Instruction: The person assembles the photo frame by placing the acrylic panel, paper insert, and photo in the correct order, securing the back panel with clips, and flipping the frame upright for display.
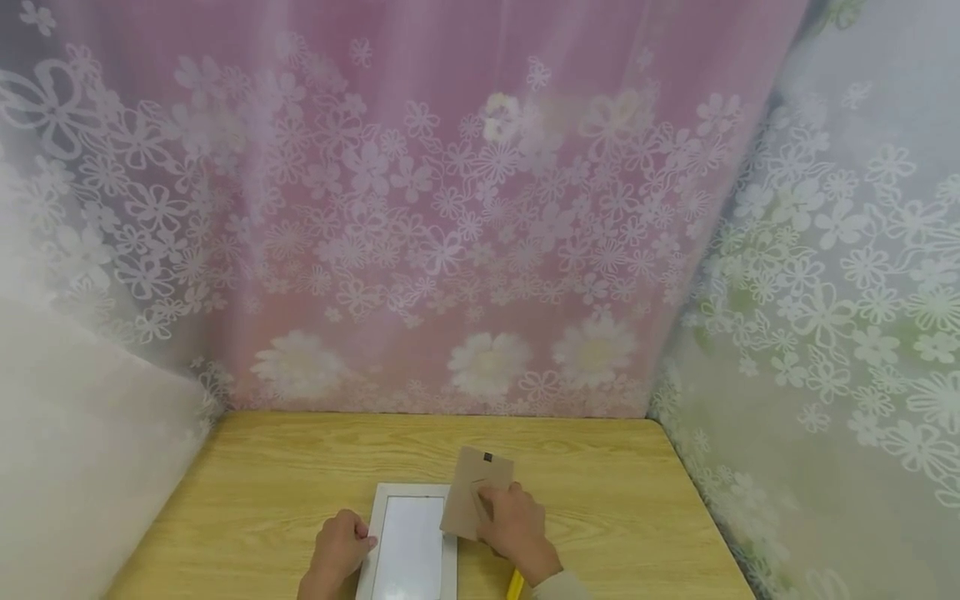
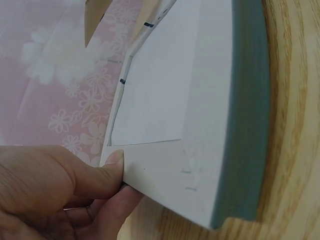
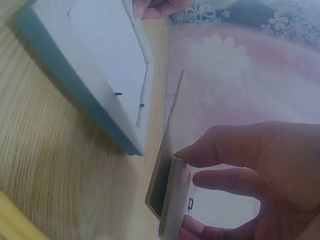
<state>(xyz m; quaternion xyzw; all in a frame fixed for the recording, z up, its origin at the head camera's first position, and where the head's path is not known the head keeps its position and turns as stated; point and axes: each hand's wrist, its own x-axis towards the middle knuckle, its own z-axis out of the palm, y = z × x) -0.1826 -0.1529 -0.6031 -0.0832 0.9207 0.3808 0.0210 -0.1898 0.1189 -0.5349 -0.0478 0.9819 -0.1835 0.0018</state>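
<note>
A picture frame (image 1: pixel 450 571) with a pale rim lies back up on the table, a white sheet (image 1: pixel 411 546) set in its opening. In the left wrist view its outer side (image 2: pixel 250 110) is grey-green, and small dark tabs stand along the inner edge. My left hand (image 1: pixel 341 546) pinches the frame's border near a corner, thumb on top and fingers below. To the right, my right hand (image 1: pixel 516 525) holds a brown backing board (image 1: pixel 465 492) tilted above the table by its fold-out stand (image 3: pixel 175 200). The board overlaps the frame's right edge in the head view.
A yellow object (image 1: pixel 515 585) lies by my right wrist, partly hidden. The wood-grain table (image 1: pixel 300 458) ends at a pink flowered curtain (image 1: pixel 420 250) behind, with pale sheets hanging at the left and right sides.
</note>
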